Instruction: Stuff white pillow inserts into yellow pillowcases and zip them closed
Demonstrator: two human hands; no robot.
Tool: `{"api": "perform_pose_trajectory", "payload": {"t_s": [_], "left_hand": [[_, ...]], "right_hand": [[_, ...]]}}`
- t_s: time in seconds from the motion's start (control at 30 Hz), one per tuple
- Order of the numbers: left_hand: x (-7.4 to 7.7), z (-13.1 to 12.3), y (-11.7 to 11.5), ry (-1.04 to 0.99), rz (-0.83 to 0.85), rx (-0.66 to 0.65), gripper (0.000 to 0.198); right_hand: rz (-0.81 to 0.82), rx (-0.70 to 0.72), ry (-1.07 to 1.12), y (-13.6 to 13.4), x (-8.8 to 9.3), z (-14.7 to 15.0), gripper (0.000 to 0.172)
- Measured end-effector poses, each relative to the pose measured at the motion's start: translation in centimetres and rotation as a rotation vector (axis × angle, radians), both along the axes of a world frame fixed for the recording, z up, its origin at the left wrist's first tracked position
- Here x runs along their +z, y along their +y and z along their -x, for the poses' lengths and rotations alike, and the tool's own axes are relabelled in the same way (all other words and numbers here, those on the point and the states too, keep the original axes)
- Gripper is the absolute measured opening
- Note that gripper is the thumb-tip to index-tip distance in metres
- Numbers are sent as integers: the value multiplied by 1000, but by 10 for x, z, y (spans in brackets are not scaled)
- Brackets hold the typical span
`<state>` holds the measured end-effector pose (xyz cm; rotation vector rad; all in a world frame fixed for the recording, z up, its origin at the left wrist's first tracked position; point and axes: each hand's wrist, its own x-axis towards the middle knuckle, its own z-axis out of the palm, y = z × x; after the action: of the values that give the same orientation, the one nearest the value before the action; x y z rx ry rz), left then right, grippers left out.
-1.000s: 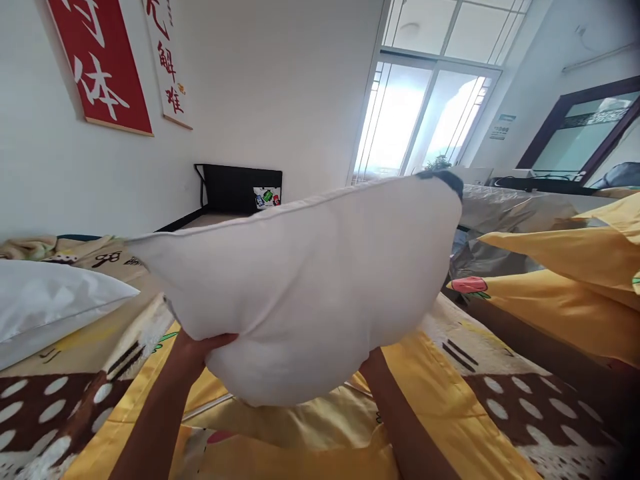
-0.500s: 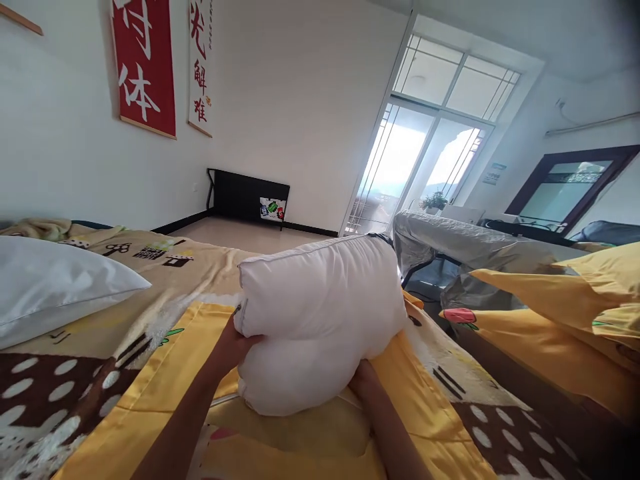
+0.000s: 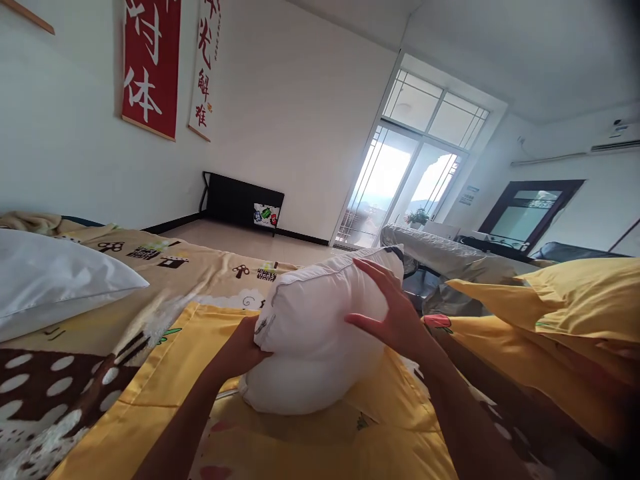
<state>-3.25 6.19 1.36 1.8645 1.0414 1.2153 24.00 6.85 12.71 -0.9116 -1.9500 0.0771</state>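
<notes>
Left hand (image 3: 243, 347) half-hidden against white pillow (image 3: 313, 333), grip unclear; right hand (image 3: 396, 313) spread flat on it.

The pillow (image 3: 320, 333) sits mid-bed (image 3: 190, 267), with the left hand (image 3: 245, 345) against its left side and the right hand (image 3: 395, 313) on its right. A second pillow (image 3: 55, 280) lies far left on the bed, and cushions (image 3: 575, 313) lie to the right.

The bed (image 3: 75, 400) was covered by a patterned blanket (image 3: 200, 257), on which a flat white pillow (image 3: 55, 280) and a yellow cover (image 3: 170, 373) were laid, a bunched white pillow (image 3: 310, 360) being rested on the cover.
</notes>
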Motion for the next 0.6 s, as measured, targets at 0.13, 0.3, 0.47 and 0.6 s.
{"api": "perform_pose_trajectory", "payload": {"t_s": [0.13, 0.3, 0.47, 0.6], "left_hand": [[-2, 6, 3, 75, 26, -32, 18], [0, 21, 7, 92, 111, 18, 61], [5, 35, -10, 373, 241, 171, 58], [-16, 28, -3, 418, 202, 155, 60]], "right_hand": [[75, 192, -523, 16, 47, 60, 89], [171, 61, -827, 45, 41, 88, 66], [56, -52, -824, 60, 21, 99, 56], [9, -100, -842, 68, 19, 104, 52]]}}
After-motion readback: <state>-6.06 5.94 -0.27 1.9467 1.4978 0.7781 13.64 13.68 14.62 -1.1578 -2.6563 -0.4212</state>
